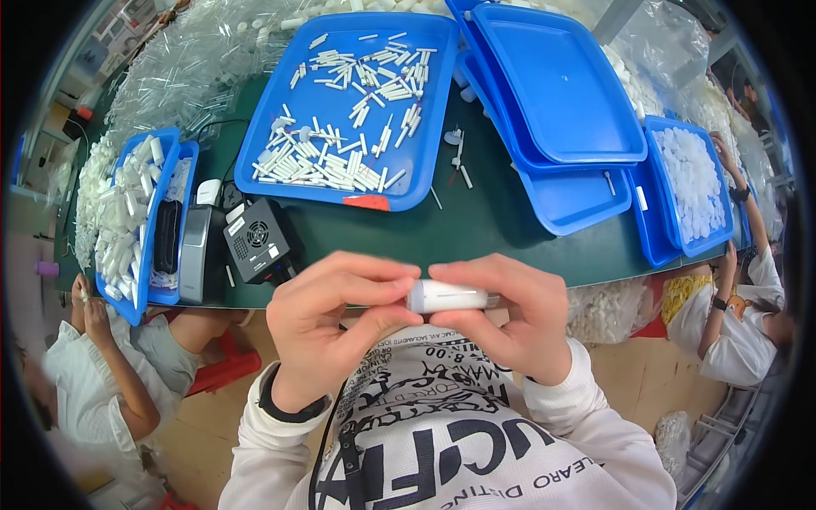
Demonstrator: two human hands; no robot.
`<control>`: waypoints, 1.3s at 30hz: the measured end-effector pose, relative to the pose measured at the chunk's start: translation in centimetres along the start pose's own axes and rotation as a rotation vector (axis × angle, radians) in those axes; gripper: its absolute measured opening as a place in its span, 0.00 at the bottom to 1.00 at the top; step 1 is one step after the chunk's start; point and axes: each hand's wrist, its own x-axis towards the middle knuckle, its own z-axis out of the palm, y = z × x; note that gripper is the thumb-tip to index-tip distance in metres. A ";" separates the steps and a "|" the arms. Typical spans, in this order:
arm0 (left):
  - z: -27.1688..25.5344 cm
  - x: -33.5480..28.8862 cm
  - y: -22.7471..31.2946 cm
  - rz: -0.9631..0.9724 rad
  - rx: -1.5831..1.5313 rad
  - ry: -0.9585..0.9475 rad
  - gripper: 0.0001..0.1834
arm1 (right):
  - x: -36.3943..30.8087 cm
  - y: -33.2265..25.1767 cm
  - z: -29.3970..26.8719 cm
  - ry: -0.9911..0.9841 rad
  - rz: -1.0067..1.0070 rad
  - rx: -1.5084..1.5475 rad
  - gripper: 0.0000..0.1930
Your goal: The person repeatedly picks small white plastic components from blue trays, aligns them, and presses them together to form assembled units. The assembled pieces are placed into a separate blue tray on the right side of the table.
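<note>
Just over the table's near edge, a short white plastic tube [455, 296] with a translucent end piece lies sideways between my two hands. My left hand [340, 310] pinches its clear left end between thumb and fingers. At the other end, my right hand [514, 306] grips the white body with thumb and fingertips; a narrower tip sticks out toward the palm. Beyond the hands, a large blue tray [297, 106] holds many small white sticks, some with reddish ends. A few loose small parts [460, 160] lie on the green tabletop to its right.
Stacked blue trays [561, 93] stand at the far right. A black box with a fan [259, 238] sits left of my hands. Blue trays of white tubes [127, 242] and white pieces [688, 183] flank the table. People sit at left [110, 365] and right [735, 314].
</note>
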 end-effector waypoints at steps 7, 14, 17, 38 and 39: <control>-0.1 -0.7 -0.5 0.094 0.087 -0.065 0.10 | -0.3 0.5 -0.2 -0.011 -0.179 -0.060 0.15; 0.4 -0.5 -0.5 0.075 0.001 -0.043 0.11 | -0.3 1.1 0.0 0.047 -0.219 -0.062 0.15; 0.4 -1.3 -1.0 -0.139 -0.147 0.057 0.12 | -0.2 0.5 0.5 0.093 -0.218 -0.035 0.14; 1.9 -2.7 -1.7 0.167 -0.024 0.000 0.11 | -2.0 1.3 -0.9 -0.001 -0.107 0.073 0.13; 1.9 -2.7 -2.0 0.180 -0.024 -0.011 0.11 | -2.0 1.4 -0.9 -0.003 -0.123 0.061 0.13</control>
